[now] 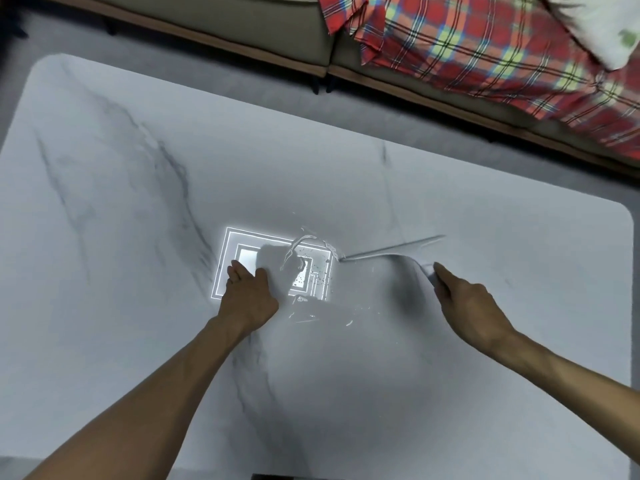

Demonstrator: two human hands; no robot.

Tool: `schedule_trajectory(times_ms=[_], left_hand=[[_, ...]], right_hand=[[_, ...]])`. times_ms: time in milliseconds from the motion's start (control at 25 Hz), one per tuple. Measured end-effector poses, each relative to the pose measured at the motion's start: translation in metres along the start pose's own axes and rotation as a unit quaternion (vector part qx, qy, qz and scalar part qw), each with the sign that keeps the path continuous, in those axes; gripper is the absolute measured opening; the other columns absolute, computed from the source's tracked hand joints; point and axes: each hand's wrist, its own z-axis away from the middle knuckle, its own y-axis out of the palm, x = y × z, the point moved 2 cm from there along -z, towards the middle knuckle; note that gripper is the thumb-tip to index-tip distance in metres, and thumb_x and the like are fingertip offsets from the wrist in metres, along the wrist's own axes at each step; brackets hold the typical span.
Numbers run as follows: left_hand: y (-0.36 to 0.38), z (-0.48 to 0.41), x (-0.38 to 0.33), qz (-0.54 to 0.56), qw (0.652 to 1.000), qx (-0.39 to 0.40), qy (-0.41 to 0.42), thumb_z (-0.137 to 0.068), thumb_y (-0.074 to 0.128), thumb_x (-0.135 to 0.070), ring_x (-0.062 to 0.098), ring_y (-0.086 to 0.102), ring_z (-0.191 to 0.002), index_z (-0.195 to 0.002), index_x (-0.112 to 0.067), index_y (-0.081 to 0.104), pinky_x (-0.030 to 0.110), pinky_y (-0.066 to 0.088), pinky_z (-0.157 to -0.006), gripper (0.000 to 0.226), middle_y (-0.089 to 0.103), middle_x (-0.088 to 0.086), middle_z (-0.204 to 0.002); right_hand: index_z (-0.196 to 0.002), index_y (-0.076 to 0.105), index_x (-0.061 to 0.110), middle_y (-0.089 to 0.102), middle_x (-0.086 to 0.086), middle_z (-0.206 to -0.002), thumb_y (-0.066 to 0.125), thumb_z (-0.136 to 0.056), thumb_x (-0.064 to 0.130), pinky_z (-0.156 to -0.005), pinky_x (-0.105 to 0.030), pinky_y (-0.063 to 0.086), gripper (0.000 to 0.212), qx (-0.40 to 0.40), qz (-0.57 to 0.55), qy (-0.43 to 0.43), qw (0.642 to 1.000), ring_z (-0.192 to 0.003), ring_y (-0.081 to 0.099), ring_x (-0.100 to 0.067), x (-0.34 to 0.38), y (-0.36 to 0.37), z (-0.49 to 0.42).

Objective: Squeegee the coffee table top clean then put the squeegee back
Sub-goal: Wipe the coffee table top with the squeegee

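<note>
A pale grey squeegee [391, 252] rests its long blade on the white marble coffee table top [138, 220], right of centre. My right hand [467, 303] grips its handle from the near right side. A thin puddle of water [308, 268] with streaks and droplets lies just left of the blade's left end, glinting in a ceiling-light reflection. My left hand [249, 292] lies flat on the table beside that wet patch, fingers straight, holding nothing.
A grey sofa [242, 26] runs along the far side of the table, with a red plaid blanket [485, 50] and a white pillow [609, 26] on it. Grey floor [207, 60] separates sofa and table. The table's right edge is near my right forearm.
</note>
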Motion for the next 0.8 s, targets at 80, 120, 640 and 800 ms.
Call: schedule_trajectory(times_ms=[80, 120, 640, 800], left_hand=[[-0.001, 0.000, 0.001, 0.001, 1.000, 0.006, 0.003, -0.084, 0.034, -0.001, 0.053, -0.002, -0.145, -0.134, 0.002, 0.032, 0.049, 0.017, -0.120, 0.051, -0.004, 0.047, -0.149], [-0.001, 0.000, 0.001, 0.002, 1.000, 0.008, 0.006, -0.084, 0.035, -0.001, 0.053, -0.002, -0.145, -0.134, 0.002, 0.032, 0.049, 0.017, -0.120, 0.050, -0.004, 0.046, -0.149], [0.001, -0.001, 0.007, -0.009, 0.999, 0.011, 0.029, -0.083, 0.041, -0.006, 0.048, -0.004, -0.147, -0.133, 0.002, 0.034, 0.046, 0.017, -0.121, 0.051, -0.007, 0.042, -0.152], [0.004, -0.001, 0.007, -0.003, 1.000, 0.001, 0.021, -0.086, 0.045, -0.011, 0.046, -0.006, -0.147, -0.131, -0.001, 0.036, 0.046, 0.019, -0.120, 0.048, -0.009, 0.039, -0.154]], right_hand=[[-0.129, 0.048, 0.015, 0.068, -0.023, -0.097, 0.032, -0.102, 0.033, -0.076, -0.043, 0.051, 0.036, -0.060, -0.018, -0.018, 0.998, -0.088, 0.062, -0.044, 0.013, -0.018, -0.023], [-0.122, 0.050, 0.013, 0.067, -0.026, -0.099, 0.033, -0.102, 0.030, -0.077, -0.046, 0.051, 0.031, -0.094, -0.036, -0.035, 0.994, -0.088, 0.062, -0.046, 0.025, -0.027, -0.045], [-0.132, 0.038, 0.010, 0.064, -0.021, -0.107, 0.035, -0.098, 0.015, -0.066, -0.035, 0.035, 0.034, -0.123, -0.081, -0.117, 0.982, -0.096, 0.057, -0.042, 0.188, 0.009, -0.144], [-0.144, 0.030, 0.026, 0.068, -0.017, -0.095, 0.034, -0.102, 0.026, -0.067, -0.040, 0.047, 0.043, -0.083, -0.025, -0.201, 0.976, -0.081, 0.061, -0.041, 0.123, 0.036, -0.088]])
